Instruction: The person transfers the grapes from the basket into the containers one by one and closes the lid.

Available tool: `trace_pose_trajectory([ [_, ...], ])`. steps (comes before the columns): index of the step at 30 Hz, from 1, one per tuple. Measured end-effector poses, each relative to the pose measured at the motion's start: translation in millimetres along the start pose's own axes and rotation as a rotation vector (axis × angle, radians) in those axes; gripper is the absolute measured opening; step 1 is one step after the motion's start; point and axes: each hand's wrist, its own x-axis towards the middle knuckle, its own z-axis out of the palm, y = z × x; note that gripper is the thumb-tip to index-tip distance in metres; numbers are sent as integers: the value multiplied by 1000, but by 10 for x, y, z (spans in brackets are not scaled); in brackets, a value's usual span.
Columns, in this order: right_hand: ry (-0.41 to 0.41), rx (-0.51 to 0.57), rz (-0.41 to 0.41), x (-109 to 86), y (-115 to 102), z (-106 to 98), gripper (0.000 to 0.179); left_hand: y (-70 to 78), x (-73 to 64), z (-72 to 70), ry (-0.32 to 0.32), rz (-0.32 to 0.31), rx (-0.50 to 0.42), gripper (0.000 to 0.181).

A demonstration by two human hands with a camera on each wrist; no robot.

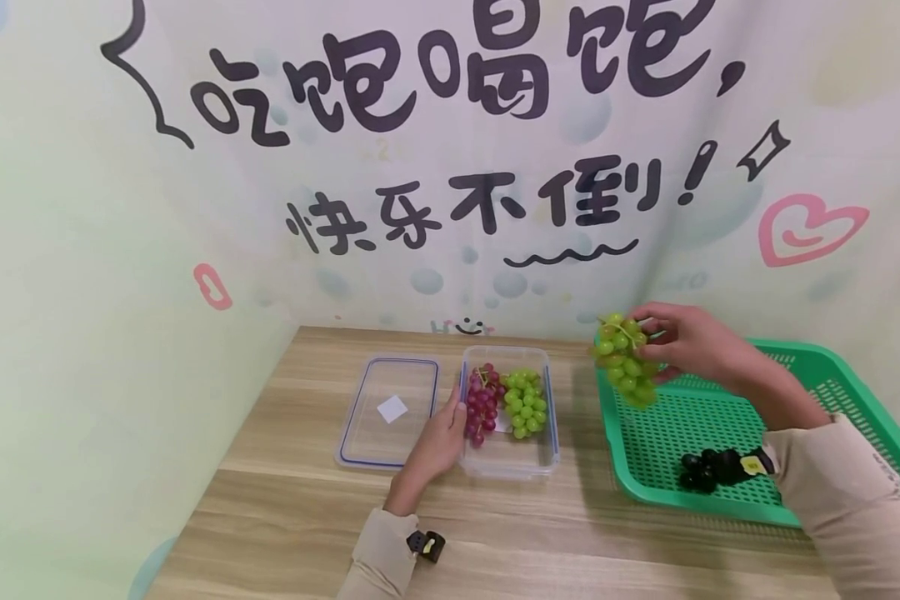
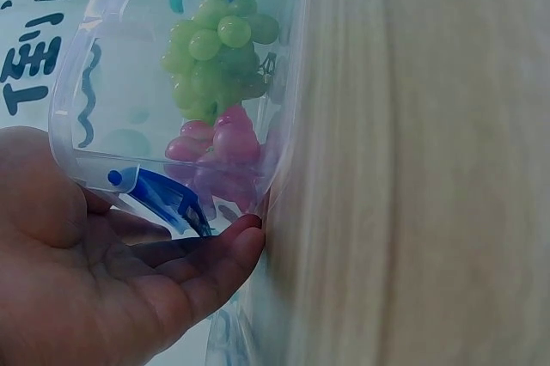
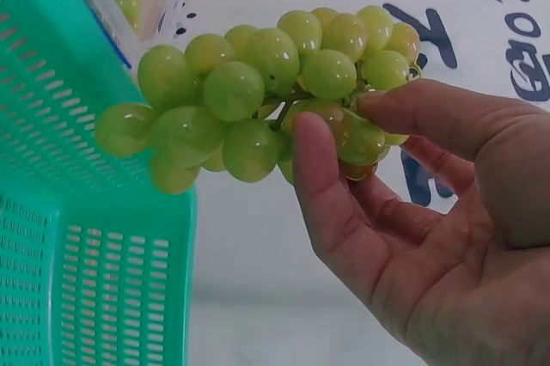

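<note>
My right hand pinches a bunch of green grapes and holds it up above the near-left rim of a green basket. Close up in the right wrist view, the thumb and fingers grip the green grapes near their stem. My left hand holds the left side of a clear plastic container, its fingers around the blue latch on that wall. Inside the container, red grapes lie at the left and another green bunch lies at the right.
A clear lid with a blue seal lies flat left of the container, a white square on it. Black grapes lie in the basket under the right wrist. Behind the wooden table stands a printed wall.
</note>
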Motion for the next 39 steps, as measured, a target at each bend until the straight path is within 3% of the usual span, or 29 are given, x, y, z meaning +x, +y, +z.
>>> trace_pose_trajectory([
  [17,-75,26,-75,155,-261,303,34,-1,6,15,-4,-1,-1,55],
  [39,-187,-3,-135,390,-381,771,31,-31,16,2,-3,1,1,55],
])
